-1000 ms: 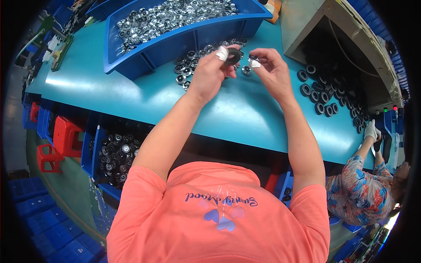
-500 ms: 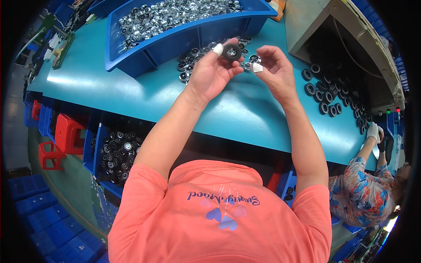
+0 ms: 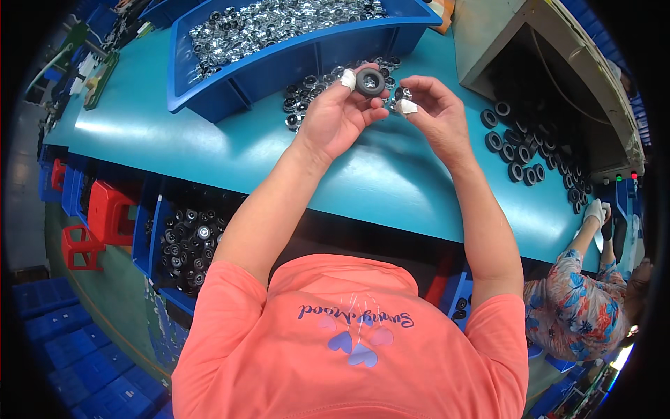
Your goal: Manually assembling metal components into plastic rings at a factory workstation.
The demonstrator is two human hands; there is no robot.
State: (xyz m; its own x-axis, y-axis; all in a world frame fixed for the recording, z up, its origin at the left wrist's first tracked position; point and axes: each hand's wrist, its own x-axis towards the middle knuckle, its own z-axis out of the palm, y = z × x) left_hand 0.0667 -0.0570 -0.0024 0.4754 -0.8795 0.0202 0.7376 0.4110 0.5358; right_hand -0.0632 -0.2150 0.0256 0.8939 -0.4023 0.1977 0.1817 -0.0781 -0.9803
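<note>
My left hand (image 3: pixel 336 115), its thumb wrapped in white tape, is closed on a small black toy tire (image 3: pixel 370 82), with something shiny showing in its centre. Just to the right, my right hand (image 3: pixel 438 115), also taped at the thumb, pinches a small chrome wheel hub (image 3: pixel 402 93) between thumb and fingers. The two pieces are apart, both held above the table. Beneath and behind my left hand lies a loose heap of chrome and black wheel hubs (image 3: pixel 301 98) on the blue-green tabletop (image 3: pixel 279 167).
A blue bin (image 3: pixel 279 66) full of chrome hubs stands behind my hands. Loose black tires (image 3: pixel 516 150) lie at right before a box-shaped machine (image 3: pixel 593 91). A blue crate (image 3: pixel 164 244) of finished-looking wheels sits below the table at left. A co-worker's gloved hand (image 3: pixel 595 211) is far right.
The tire in my left hand has tilted so its ring faces up more. My right hand has turned the chrome hub slightly and shifted a little left.
</note>
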